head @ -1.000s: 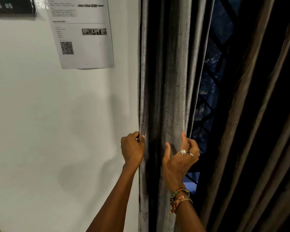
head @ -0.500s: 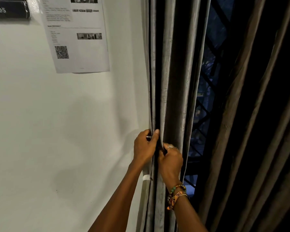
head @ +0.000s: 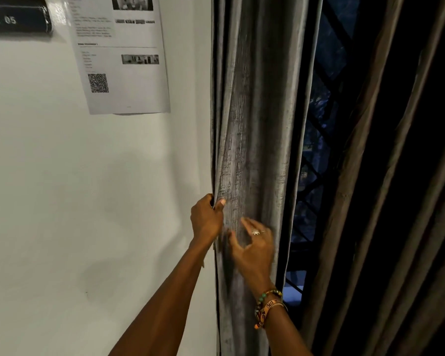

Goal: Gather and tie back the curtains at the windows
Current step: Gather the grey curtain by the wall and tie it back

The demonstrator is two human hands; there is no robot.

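Currently bunching the grey curtain [head: 252, 124] left of the window [head: 316, 150], pinching its far edge with the left hand [head: 207, 219], reaching at folds with the right hand [head: 253, 249] spread open, leaving tying undone.

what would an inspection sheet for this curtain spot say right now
surface: white wall, bare below the papers
job's things: grey curtain bunched in folds beside the wall; brown curtain hanging at right; no tie-back seen
clutter: printed sheet with a QR code and black label reading WS 05, both on the wall
grippers: left hand grips the grey curtain's left edge; right hand blurred, fingers spread at the folds, contact unclear
cables: nothing seen
surroundings: window with a dark grille, dark outside
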